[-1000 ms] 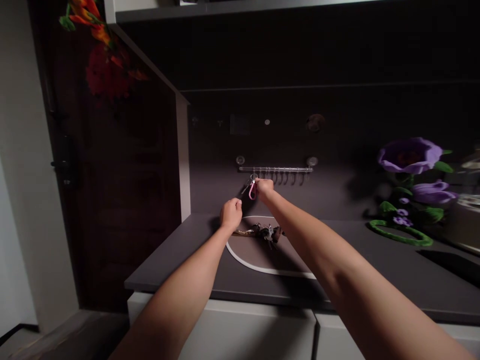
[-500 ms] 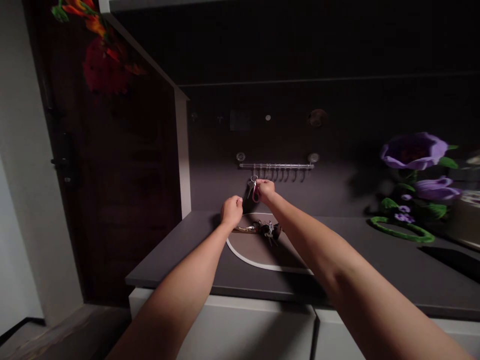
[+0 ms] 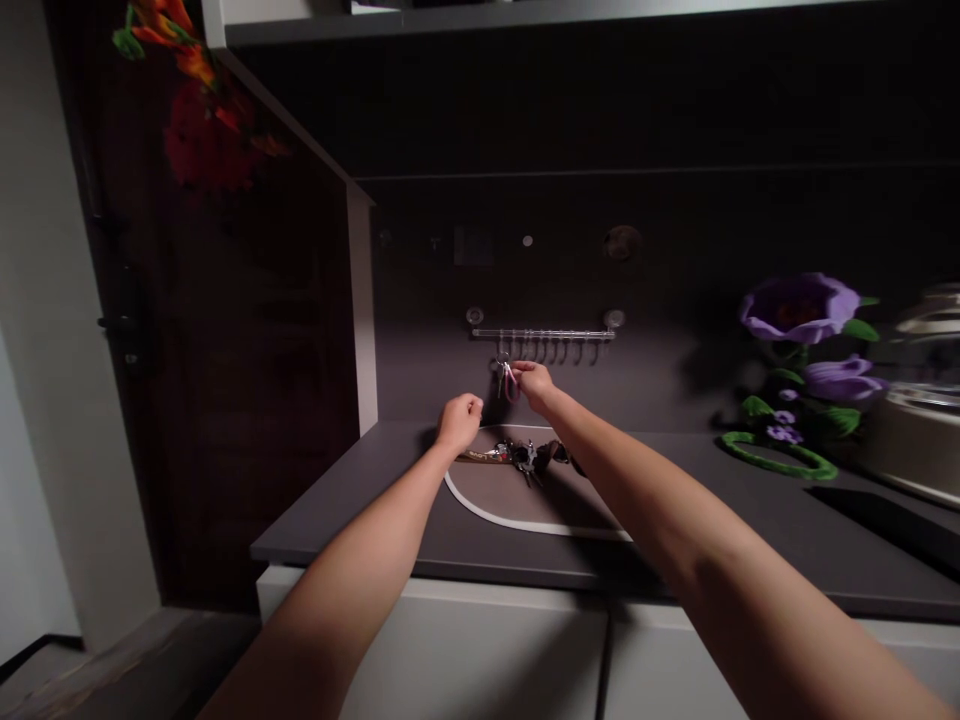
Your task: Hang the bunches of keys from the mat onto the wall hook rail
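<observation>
My right hand [image 3: 532, 383] is closed in a pinch at the pink strap [image 3: 513, 386] of a key ring [image 3: 503, 358]. The ring is at the leftmost hook of a clear wall rail [image 3: 544, 334], with a key below it; whether the hook alone bears it I cannot tell. My left hand [image 3: 459, 422] is curled closed, lower and to the left, above the mat's edge. What it holds, if anything, is hidden. Below both hands, a bunch of keys [image 3: 531, 458] and a brown strap with lettering [image 3: 484, 456] lie on a brown, white-edged mat [image 3: 510, 500].
Purple fabric flowers [image 3: 801, 308] with a green ring base stand on the dark counter [image 3: 345, 510] at right, beside a pale appliance [image 3: 911, 440]. A cabinet [image 3: 585, 95] overhangs the wall. At left are a dark door [image 3: 262, 350] and orange and red flowers [image 3: 199, 110].
The view has shifted slightly, showing more of the appliance at right. My right fingers have loosened a little at the pink strap. My left hand stays curled in nearly the same place.
</observation>
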A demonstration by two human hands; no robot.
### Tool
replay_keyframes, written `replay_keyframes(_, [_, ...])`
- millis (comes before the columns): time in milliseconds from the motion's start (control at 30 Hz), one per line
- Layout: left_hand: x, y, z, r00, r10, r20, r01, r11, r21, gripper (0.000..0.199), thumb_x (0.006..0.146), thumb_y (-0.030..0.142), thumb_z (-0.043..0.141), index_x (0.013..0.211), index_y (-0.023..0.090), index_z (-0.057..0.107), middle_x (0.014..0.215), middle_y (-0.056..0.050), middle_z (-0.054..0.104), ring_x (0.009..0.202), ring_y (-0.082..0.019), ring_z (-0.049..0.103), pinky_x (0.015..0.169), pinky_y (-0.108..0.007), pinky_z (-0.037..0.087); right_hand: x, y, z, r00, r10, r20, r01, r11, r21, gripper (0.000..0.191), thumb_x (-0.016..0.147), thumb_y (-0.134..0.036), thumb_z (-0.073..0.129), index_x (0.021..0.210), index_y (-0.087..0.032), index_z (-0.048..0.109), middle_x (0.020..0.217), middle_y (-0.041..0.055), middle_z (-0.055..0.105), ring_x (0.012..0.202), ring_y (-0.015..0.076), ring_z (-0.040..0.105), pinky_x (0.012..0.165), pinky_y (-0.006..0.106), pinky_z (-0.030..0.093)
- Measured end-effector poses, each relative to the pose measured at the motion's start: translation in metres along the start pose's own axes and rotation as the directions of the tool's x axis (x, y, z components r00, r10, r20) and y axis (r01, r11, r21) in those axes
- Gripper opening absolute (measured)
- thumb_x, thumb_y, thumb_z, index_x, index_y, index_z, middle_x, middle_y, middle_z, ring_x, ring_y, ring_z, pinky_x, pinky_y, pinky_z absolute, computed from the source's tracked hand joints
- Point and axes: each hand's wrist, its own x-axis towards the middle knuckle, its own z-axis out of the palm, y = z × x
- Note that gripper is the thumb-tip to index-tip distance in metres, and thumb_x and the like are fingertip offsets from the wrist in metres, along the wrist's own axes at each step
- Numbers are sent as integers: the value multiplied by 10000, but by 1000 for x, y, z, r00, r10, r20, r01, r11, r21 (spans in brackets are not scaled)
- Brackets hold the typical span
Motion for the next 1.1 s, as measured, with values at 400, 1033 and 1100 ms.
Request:
replay_keyframes(400, [-7, 9, -2, 975, 79, 209, -65, 995, -75, 169, 730, 201, 509, 763, 122, 654, 719, -36, 654, 648, -113, 550, 642, -224, 415, -49, -11, -22, 990, -45, 136, 63, 990, -129, 173, 755, -95, 531, 907, -96, 614, 935, 89, 670, 794, 103, 616, 782, 229, 461])
replay_keyframes(1033, [-12, 2, 9, 828, 313, 465, -413, 902, 129, 325, 794, 134, 450, 1075, 155, 613, 1004, -87, 608, 951, -167, 542, 882, -289, 404, -83, 27, -50, 875, 21, 484, 428, 437, -791, 238, 791, -206, 506, 940, -169, 688, 953, 88, 684, 885, 183, 616, 752, 220, 406])
replay_keyframes(1100, [-11, 0, 11, 814, 328, 480, -421, 902, 99, 323, 794, 129, 449, 1064, 166, 623, 990, -86, 605, 942, -165, 540, 876, -279, 399, -81, 29, -48, 882, 18, 471, 416, 441, -795, 235, 781, -203, 515, 928, -175, 696, 948, 92, 684, 878, 189, 616, 742, 223, 406])
